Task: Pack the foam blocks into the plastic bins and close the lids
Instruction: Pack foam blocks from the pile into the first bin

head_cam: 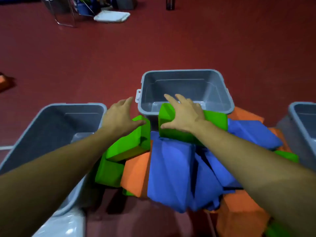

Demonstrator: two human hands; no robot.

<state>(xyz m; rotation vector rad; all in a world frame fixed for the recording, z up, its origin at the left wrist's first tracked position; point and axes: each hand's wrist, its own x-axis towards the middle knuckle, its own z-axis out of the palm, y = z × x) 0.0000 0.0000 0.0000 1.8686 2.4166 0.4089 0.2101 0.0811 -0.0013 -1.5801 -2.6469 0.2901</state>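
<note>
A heap of green, orange and blue foam blocks lies on the red floor in front of me. My right hand (183, 113) grips a green block (214, 119) from above, thumb on its near face, at the near rim of the middle grey bin (222, 93), which holds nothing. My left hand (119, 115) hovers with fingers spread over another green block (130, 144), thumb touching its top edge. Blue blocks (171, 171) and an orange block (136, 175) fill the heap's middle. An empty grey bin (51, 124) stands at the left.
A third grey bin (301, 120) shows at the right edge. A white lid (112, 16) lies far back on the floor beside a wire-framed chair (65, 12). Another white lid (63, 224) lies at the bottom left. An orange block (3, 81) sits at the far left.
</note>
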